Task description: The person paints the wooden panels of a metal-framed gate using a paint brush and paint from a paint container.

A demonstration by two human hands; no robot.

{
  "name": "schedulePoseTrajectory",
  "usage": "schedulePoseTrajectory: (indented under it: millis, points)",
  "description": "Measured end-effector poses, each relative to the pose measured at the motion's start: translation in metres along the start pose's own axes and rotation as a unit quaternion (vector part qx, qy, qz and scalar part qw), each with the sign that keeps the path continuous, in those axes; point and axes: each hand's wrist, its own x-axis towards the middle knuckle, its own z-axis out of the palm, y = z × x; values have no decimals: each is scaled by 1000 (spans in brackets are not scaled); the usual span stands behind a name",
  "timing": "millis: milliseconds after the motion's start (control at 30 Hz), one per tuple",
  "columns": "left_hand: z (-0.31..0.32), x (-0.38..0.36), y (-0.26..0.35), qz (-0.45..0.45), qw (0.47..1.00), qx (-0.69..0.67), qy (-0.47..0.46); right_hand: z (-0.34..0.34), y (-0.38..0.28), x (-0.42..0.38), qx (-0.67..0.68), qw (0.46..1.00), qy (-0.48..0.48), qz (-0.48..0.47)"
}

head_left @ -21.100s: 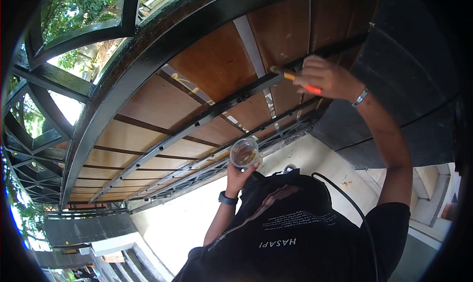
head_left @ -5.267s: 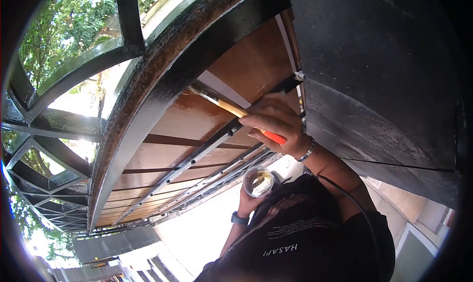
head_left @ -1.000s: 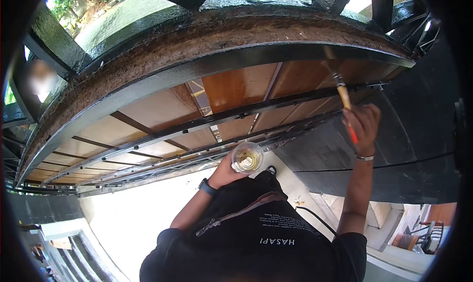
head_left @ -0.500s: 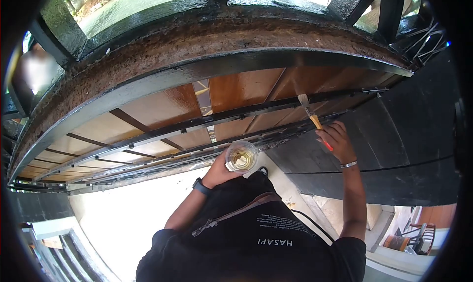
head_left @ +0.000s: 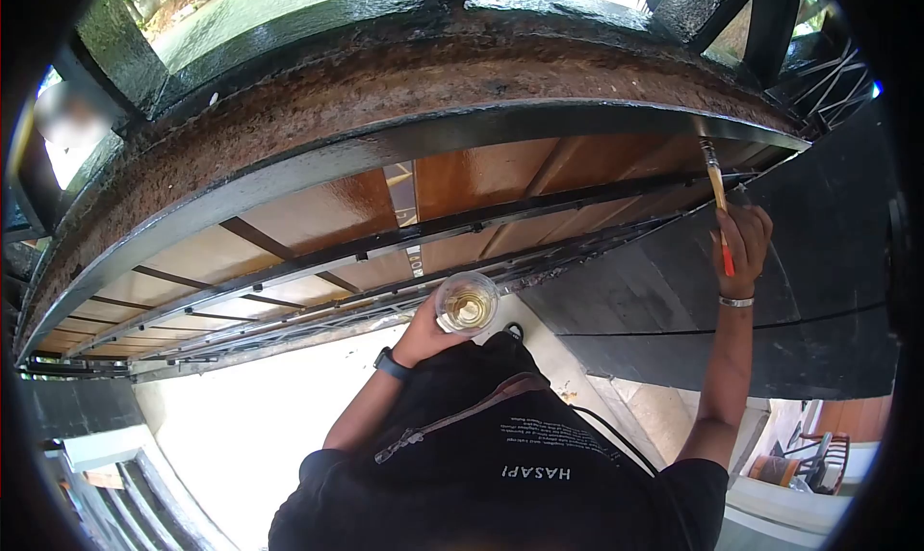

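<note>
My left hand [head_left: 428, 332] is closed round a clear plastic cup [head_left: 468, 304] of pale yellowish liquid, held in front of my body. In my right hand [head_left: 744, 248] is a paintbrush [head_left: 716, 182] with a wooden handle, red at its end. The bristles point up against the right end of the gate, near the dark metal rail [head_left: 568, 120]; exact contact is hard to make out. Brown wooden panels [head_left: 481, 178] run below that rail, glossy in the middle, with black metal bars across them.
A rusty, rough ledge [head_left: 385, 89] tops the gate, with black metal struts above it. A dark panel wall [head_left: 654, 301] stands close on my right. At lower right is a chair [head_left: 825, 460] among other items. A blurred person shows at far left.
My right hand has moved right with the paintbrush, from the middle-right panel toward the gate's right end. The cup in my left hand has barely shifted.
</note>
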Motion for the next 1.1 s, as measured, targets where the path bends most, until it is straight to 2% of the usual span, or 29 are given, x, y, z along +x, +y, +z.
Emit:
schedulePoseTrajectory:
  millis: [67,133,267,500,633,733,800,833,900,933,1000,1100]
  points:
    - [-2,0,-3,-2,1000,-1,-4,11,-17,-4,35,995,59,71]
    - [-2,1,-3,-3,1000,9,-8,30,-36,-12,84,993,43,73]
    - [0,3,3,9,1000,-17,1,59,-80,-26,163,986,-27,29]
    - [-3,3,-2,19,1000,-2,-4,53,-99,3,262,958,-115,-23]
    - [-6,2,-5,11,1000,1,-1,52,-97,30,259,960,-101,-12]
    - [-8,0,0,16,1000,17,0,36,-91,57,248,966,-71,7]
    - [-7,-2,3,15,1000,0,8,25,-89,65,190,981,-3,46]
    - [-7,-3,4,14,1000,-15,12,20,-89,71,191,981,-2,43]
    - [-8,-5,4,21,1000,-11,12,13,-93,79,148,982,86,78]
    - [-8,-6,4,26,1000,-4,10,13,-96,80,149,982,85,78]
    - [-8,-8,4,26,999,-15,10,15,-103,78,119,978,143,93]
    - [-9,-10,-2,25,999,-19,9,20,-119,78,96,978,160,91]
